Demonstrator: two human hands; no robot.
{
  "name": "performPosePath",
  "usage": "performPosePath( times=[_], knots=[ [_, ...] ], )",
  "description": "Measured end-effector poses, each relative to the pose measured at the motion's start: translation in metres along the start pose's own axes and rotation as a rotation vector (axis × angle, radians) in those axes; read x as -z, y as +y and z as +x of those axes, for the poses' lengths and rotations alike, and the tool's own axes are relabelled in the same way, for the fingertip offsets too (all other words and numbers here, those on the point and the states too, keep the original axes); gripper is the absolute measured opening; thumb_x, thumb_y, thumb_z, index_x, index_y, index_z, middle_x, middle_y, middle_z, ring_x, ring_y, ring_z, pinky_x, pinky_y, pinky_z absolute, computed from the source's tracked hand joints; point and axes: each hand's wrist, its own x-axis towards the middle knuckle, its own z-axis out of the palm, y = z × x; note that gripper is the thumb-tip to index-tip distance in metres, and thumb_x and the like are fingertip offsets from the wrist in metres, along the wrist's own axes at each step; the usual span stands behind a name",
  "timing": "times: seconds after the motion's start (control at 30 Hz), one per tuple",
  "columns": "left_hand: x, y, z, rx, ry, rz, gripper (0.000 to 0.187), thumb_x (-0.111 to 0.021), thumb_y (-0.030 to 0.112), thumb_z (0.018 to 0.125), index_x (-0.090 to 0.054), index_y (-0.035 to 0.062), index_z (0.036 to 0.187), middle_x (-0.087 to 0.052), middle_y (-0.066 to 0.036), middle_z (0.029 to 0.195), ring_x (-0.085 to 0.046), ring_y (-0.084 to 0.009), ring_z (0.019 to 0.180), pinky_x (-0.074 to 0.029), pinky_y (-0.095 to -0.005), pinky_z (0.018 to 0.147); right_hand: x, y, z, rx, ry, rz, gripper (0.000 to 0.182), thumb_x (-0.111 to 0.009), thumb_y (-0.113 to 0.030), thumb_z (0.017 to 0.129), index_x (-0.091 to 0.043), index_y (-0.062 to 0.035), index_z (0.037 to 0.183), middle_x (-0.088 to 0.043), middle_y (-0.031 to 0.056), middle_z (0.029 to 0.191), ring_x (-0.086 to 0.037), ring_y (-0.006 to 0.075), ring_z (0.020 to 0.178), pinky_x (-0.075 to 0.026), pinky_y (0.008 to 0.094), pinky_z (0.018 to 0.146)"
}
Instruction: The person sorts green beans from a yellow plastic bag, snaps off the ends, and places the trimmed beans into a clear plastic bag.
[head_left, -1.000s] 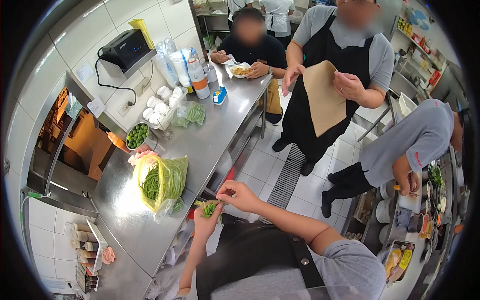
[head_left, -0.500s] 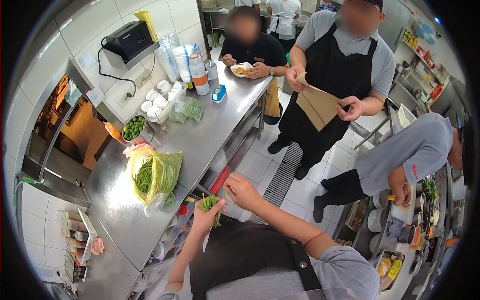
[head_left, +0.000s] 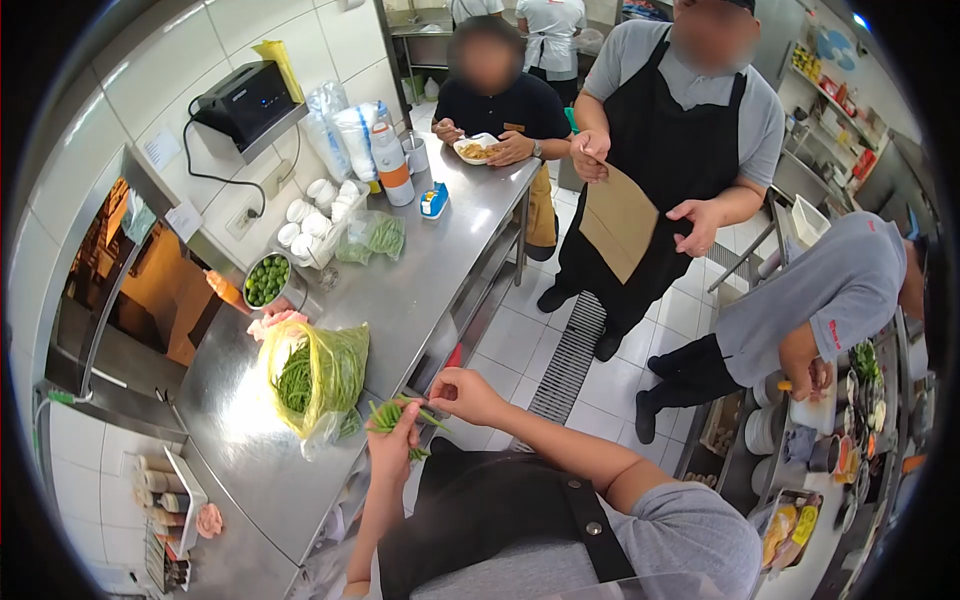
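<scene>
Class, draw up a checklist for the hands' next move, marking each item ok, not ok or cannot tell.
1. Left hand grips a bunch of beans: ok.
2. Right hand is close to the bunch: ok.
3. Right fingertips pinch a bean: cannot tell, too small.
4. Bag rests on the counter, mouth open: ok.
5. All beans in the bag: not ok, some are in hand.

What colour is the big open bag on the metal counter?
The big open bag is see-through yellow; it shows best in the head view.

Glossy metal ctr (head_left: 440,240), crinkly plas. veg bag (head_left: 346,368), matt cloth apron (head_left: 470,525), smooth wall tiles (head_left: 165,65)
</scene>
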Motion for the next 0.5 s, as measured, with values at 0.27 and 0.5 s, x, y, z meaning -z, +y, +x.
performPosePath(
  times=[0.27, 0.5],
  knots=[
    [0.066, 0.044, 0.026, -0.131, 0.284, -0.098, 0.017, -0.068, 0.012, 0.094, -0.066, -0.0007, 0.105, -0.064, -0.006, 0.082, -0.046, -0.0066, 0.051, -0.034, -0.0210, 0.045, -0.073, -0.033, 0.091, 0.315, -0.240, -0.151, 0.009, -0.068, -0.001, 0.076, -0.061, -0.0004, 0.081, -0.061, 0.0140, 0.078, -0.061, 0.0341, 0.076, -0.048, 0.0420, 0.070],
    [0.159, 0.071, 0.059, -0.234, 0.455, -0.116, 0.018, -0.065, 0.013, 0.096, -0.064, -0.0010, 0.107, -0.066, -0.008, 0.084, -0.046, -0.0073, 0.051, -0.034, -0.0216, 0.044, -0.165, -0.043, 0.176, 0.374, -0.413, -0.175, 0.010, -0.064, -0.003, 0.083, -0.065, 0.0007, 0.093, -0.065, 0.0181, 0.087, -0.063, 0.0353, 0.084, -0.048, 0.0438, 0.076]
  ],
)
